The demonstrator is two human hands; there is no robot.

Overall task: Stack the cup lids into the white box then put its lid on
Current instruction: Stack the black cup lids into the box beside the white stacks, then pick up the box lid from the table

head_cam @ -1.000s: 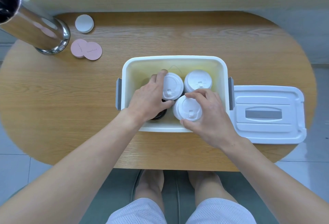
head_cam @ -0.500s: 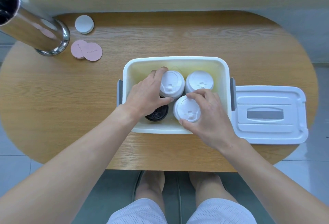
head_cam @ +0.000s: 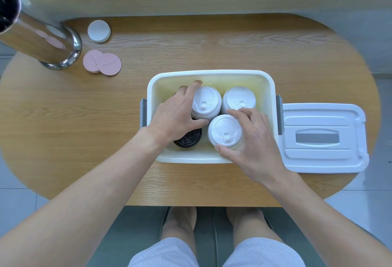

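Since a second ago the left hand (head_cam: pixel 177 116) has slid back along its white lid stack, uncovering more of the black lid stack (head_cam: pixel 187 138) beneath the wrist; the right hand (head_cam: pixel 252 145) has barely shifted.

From the head view, a wooden table (head_cam: pixel 212 50) with rounded ends stands over a grey tiled floor, with a pale wooden ledge along its far side. The white box (head_cam: pixel 212 74) sits at the middle of the table, open, its long axis running left to right, with a grey latch on each short end. Its lid (head_cam: pixel 324 137) lies flat on the table just beside the box's right end, top side up, long axis also left to right, a grey handle at its centre.

Four stacks of cup lids stand upright in the box. The left hand curls around the far-left white stack (head_cam: pixel 205 102), fingers on its far side and thumb on its near side. The far-right white stack (head_cam: pixel 239 99) stands untouched beside it. The right hand grips the near-right white stack (head_cam: pixel 224 131), fingers on its far side and thumb against its near edge. The black stack stands at near left, partly hidden by the left wrist.

At far left stands a shiny metal cylinder (head_cam: pixel 42 39). Near it lie a round white cap (head_cam: pixel 99 30) and two overlapping pink round coasters (head_cam: pixel 102 64); the nearer one bears small script that seems to read "Good luck".
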